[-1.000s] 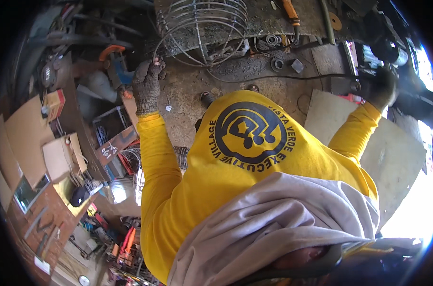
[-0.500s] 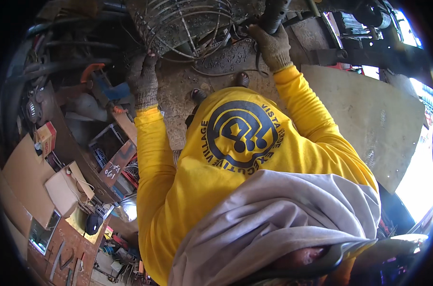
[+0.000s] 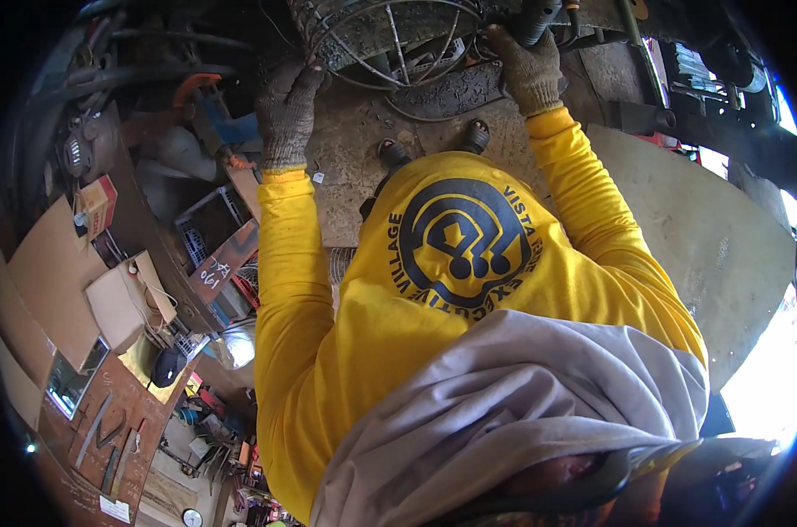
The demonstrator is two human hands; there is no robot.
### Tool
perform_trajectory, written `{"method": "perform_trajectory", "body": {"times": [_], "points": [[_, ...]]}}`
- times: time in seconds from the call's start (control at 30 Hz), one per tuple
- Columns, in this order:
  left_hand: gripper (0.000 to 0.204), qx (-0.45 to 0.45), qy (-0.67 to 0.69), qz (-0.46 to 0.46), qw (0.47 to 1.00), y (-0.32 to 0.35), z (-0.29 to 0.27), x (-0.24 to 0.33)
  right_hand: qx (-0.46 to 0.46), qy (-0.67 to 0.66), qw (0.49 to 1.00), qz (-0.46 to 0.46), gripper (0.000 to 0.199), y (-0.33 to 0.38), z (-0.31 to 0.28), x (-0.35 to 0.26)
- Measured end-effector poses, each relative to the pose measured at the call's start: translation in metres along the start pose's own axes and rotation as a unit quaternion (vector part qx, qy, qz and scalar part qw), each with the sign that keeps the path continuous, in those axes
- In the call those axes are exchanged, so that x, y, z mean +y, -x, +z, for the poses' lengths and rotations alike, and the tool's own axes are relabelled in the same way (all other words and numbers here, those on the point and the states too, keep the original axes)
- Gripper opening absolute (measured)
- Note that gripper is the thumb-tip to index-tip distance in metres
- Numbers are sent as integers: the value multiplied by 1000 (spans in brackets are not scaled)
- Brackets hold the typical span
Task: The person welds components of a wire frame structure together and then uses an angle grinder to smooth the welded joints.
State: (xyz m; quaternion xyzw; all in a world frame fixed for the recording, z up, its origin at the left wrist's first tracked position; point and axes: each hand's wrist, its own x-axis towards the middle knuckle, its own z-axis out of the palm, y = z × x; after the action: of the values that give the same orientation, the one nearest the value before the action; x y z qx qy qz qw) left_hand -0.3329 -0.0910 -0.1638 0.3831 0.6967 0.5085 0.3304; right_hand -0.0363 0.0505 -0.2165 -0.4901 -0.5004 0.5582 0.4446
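Observation:
A round wire cage (image 3: 389, 35) lies on a stained metal bench (image 3: 354, 167) at the top of the view. My left hand (image 3: 288, 104), in a grey knit glove, grips the cage's rim on its left side. On the cage's right side, my gloved right hand (image 3: 530, 68) is closed around the lower end of a dark cylindrical handle (image 3: 539, 12). Both yellow sleeves reach up from my yellow shirt, and a grey cloth hangs below my chin. My two dark shoe tips (image 3: 433, 145) show under the bench edge.
A flat dark metal piece (image 3: 451, 88) lies beneath the cage. A pale board (image 3: 706, 246) leans at the right. Left of me are cardboard boxes (image 3: 126, 299), a plastic crate (image 3: 209, 224), an orange-handled tool (image 3: 196, 88) and cluttered shelves with small tools.
My right arm has swung in from the far right and closed on the dark handle beside the cage. My left hand has stayed on the cage's rim.

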Motion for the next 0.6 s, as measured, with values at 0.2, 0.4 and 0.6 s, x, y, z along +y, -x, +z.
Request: {"method": "perform_trajectory", "body": {"times": [0.2, 0.4, 0.6], "points": [[19, -34, -47, 28, 998, 0, 2, 6, -54, -22, 998, 1, 32, -4, -12, -16], [23, -55, 74, 5, 996, 1, -14, -18, -70, -52, 994, 66, 40, 1, -4, -18], [35, -45, 191, -89, 977, 6, -32, -1, -42, -21, 998, 33, 43, 5, 11, -16]]}}
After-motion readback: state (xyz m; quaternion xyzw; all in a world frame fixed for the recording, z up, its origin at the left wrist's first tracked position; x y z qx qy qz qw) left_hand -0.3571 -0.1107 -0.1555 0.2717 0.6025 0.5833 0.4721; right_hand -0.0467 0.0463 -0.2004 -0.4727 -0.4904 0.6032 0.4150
